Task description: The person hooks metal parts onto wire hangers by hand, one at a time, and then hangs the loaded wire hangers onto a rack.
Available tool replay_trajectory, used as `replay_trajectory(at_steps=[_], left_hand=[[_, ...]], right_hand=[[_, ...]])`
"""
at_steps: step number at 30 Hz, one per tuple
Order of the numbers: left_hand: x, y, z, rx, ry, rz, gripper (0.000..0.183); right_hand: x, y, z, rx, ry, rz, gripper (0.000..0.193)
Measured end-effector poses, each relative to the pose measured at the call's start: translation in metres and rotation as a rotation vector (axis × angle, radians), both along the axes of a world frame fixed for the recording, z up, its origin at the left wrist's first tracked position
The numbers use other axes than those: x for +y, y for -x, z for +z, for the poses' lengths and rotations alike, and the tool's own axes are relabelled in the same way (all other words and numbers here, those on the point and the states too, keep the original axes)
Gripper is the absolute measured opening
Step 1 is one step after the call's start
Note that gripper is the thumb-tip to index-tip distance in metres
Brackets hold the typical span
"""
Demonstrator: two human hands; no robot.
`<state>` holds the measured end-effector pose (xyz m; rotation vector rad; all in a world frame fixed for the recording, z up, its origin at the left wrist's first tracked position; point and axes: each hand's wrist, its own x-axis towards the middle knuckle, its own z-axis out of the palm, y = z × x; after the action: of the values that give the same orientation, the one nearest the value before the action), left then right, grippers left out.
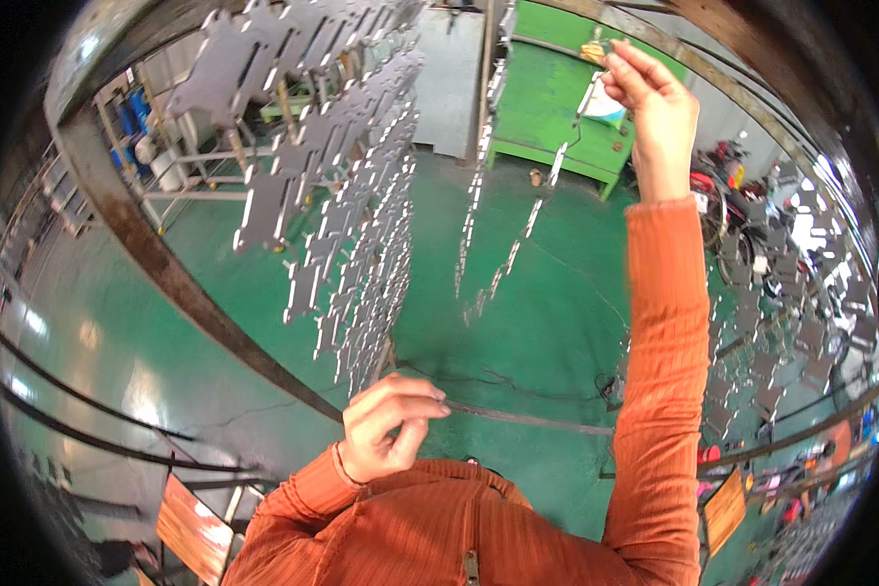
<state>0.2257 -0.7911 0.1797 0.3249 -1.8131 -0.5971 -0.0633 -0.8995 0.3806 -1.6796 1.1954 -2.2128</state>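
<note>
The right hand [662, 112] was raised, its thumb and fingertips clamped together on the top end of a strand [557, 164] of small linked metal pieces. The strand hung from that pinch, slanting down and leftward over the green floor [568, 308], its lower end blurred. The left hand [386, 425] was low, in front of the torso, palm inward, with its fingers curled and its thumb close to them; whether it gripped anything could not be told. A thin bar [537, 420] ran from beside its fingertips toward the right sleeve [666, 293].

Just left of the held strand hung a second strand [473, 200], seen nearly edge-on. Further left, rows of grey plates [267, 207] hung in linked columns, above and beyond the left hand. A rusty frame [132, 215] curved past them on the left.

Beyond the right hand stood a green worktop [542, 83] with a white item [606, 105] on it, next to a grey cabinet [449, 83]. More plates [747, 332] hung right of the sleeve, near a parked bike [737, 220].
</note>
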Motion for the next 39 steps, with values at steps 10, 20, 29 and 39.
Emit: replay_trajectory(at_steps=[10,20,29,39], left_hand=[[0.032,0.015,-0.011,0.058,-0.066,0.296,0.023],[0.049,0.022,-0.015,0.104,-0.137,0.449,0.018],[0.051,0.02,-0.02,0.125,-0.193,0.456,0.019],[0.034,0.025,-0.023,-0.254,-0.256,-0.4,0.017]], right_hand=[[-0.072,0.006,0.039,0.073,0.067,0.211,0.017],[-0.131,0.001,0.069,0.103,0.091,0.156,0.02],[-0.148,0.0,0.063,0.107,0.083,0.115,0.024],[-0.081,-0.006,0.004,0.048,0.13,0.053,0.026]])
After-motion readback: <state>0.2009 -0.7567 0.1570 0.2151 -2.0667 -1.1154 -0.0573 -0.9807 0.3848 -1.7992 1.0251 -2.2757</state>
